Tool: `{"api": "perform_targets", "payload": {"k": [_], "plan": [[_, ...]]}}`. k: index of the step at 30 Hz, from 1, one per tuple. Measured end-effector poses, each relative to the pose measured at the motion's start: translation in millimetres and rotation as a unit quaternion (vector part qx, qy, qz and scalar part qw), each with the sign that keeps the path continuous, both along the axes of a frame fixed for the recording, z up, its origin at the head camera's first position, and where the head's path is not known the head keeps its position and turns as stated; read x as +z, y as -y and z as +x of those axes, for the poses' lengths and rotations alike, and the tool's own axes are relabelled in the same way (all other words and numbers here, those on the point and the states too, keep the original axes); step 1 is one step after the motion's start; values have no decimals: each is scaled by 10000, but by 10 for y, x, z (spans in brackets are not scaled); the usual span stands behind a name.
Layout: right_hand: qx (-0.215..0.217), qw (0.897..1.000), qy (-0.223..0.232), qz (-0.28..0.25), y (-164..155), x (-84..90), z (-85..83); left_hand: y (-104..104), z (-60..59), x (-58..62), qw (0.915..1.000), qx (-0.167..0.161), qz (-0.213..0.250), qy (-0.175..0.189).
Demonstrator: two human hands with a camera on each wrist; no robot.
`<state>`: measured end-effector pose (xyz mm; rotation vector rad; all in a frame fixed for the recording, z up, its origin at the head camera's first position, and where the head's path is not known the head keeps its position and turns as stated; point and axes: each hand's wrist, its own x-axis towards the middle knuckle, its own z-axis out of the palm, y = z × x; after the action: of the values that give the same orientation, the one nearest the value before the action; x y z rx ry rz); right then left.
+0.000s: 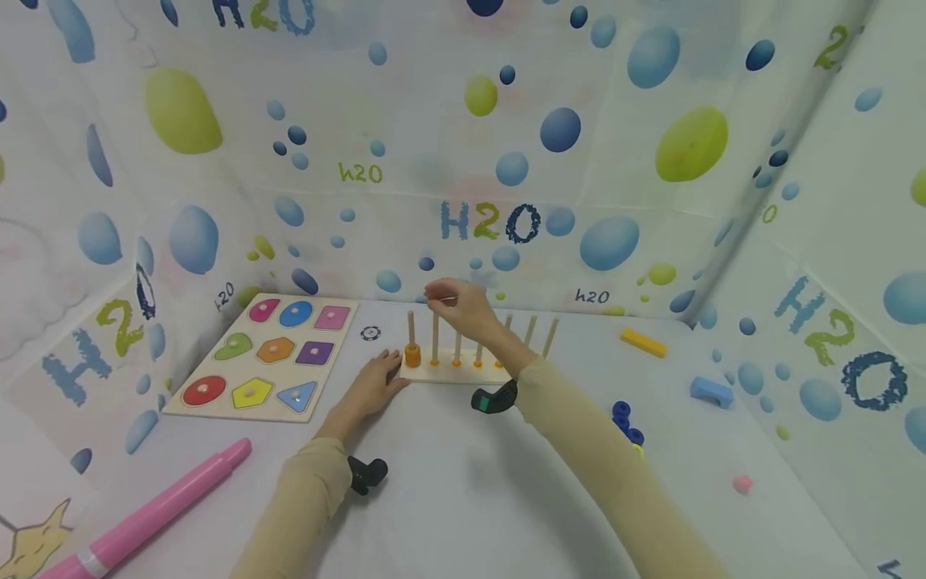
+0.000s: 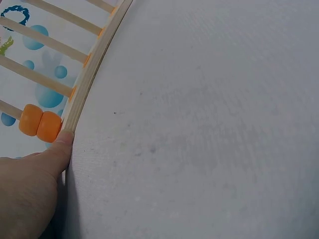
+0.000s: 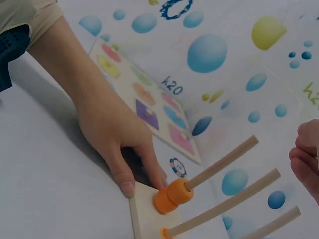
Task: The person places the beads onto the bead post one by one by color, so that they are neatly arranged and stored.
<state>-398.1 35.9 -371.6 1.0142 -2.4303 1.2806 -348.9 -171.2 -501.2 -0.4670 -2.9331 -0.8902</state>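
Note:
A wooden peg stand (image 1: pixel 423 375) with a row of upright rods stands at the back of the table. Two orange beads (image 2: pixel 41 123) are stacked on its leftmost rod. My left hand (image 1: pixel 374 384) holds the stand's left end, with the thumb on the front edge, as the right wrist view shows. Above the second rod (image 1: pixel 435 338) is my right hand (image 1: pixel 463 307), thumb and fingers bent toward each other. In the right wrist view only its fingertips (image 3: pixel 306 157) show, at the right edge; I cannot tell whether they pinch something.
Left of the stand lies a shape puzzle board (image 1: pixel 292 382), with a chip-like disc (image 1: pixel 370 333) between them. A big pink marker (image 1: pixel 162 500) is at the front left. Right of my arm lie blue beads (image 1: pixel 622 409), a yellow block (image 1: pixel 643 342), a blue block (image 1: pixel 712 392) and a small pink piece (image 1: pixel 742 483).

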Motion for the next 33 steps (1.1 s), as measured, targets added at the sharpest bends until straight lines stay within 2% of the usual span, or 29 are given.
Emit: {"api": "perform_targets", "payload": {"k": [5,10,21,29,33], "plan": [[31,9999,-133,-89,-334,-10,107,-6,2,2,10000,-43,54,30],[-104,9999,61,96,-773,-86,243,-14,-1,21,10000,-52,11,-2],[-470,9960,435,616,-1687,-518,480,-14,-12,4,10000,-6,20,67],[-756,9873,951,1020,-2201,-788,700,-9,-8,13,9999,33,-22,130],[-693,9833,1275,1097,-2406,-906,834,-20,-8,11,9999,0,-22,125]]}}
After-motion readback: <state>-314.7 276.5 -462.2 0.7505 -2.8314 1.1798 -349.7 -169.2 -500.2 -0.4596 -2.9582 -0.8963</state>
